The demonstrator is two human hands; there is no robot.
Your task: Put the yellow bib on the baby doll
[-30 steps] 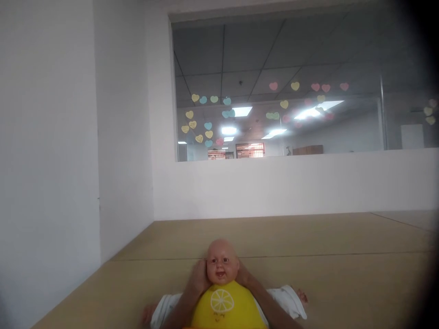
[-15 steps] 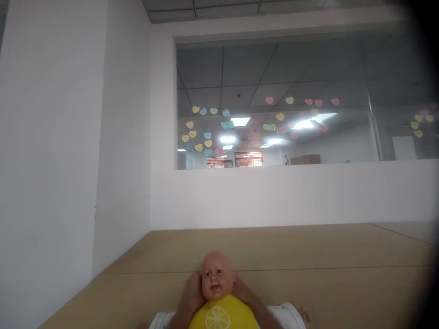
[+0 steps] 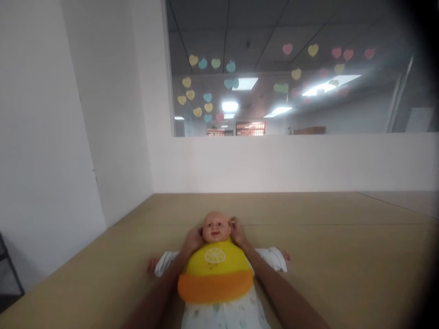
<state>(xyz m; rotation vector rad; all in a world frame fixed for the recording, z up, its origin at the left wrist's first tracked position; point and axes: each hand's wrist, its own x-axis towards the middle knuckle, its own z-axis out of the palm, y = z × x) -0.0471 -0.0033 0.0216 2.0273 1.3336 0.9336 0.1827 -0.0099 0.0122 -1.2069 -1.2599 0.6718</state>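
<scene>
Cupping the doll's head (image 3: 215,227), our left hand (image 3: 192,240) and right hand (image 3: 237,233) hide their fingertips behind it; whether they are clenched we cannot tell.

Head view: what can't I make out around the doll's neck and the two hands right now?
- Fingertips of left hand and right hand: tucked behind the doll's head; grip unclear.
- Bib fastening: behind the neck, hidden.
- Doll's legs: cut off by the bottom edge.
- Small yellowish bit at the right fingers: too small to identify.
</scene>
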